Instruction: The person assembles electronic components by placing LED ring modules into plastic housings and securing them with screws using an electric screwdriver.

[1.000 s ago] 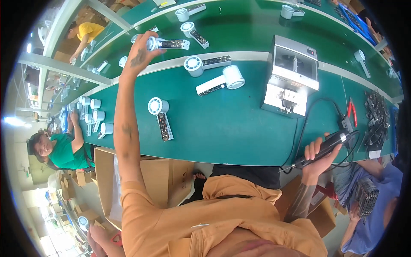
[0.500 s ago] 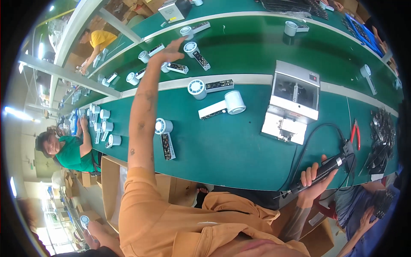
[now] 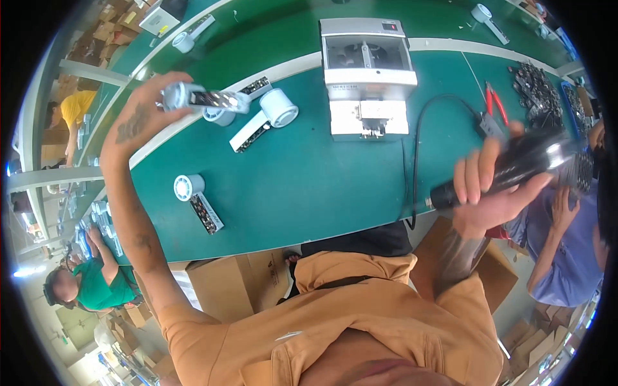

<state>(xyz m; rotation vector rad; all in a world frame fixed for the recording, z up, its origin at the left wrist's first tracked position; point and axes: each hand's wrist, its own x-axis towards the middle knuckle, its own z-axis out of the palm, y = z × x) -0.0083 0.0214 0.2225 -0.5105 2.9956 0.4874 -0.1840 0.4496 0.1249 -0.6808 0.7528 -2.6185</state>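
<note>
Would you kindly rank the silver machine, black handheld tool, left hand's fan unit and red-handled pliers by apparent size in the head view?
Silver machine
Black handheld tool
Fan unit in the left hand
Red-handled pliers
Nearness may exaggerate both held things.

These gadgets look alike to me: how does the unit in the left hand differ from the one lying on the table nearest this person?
The held unit is up in the left hand; the lying unit rests on the green table. The held unit's handle points rightward; the lying unit's handle slants toward the near edge. Both have a pale round head and a handle with exposed circuitry.
</note>
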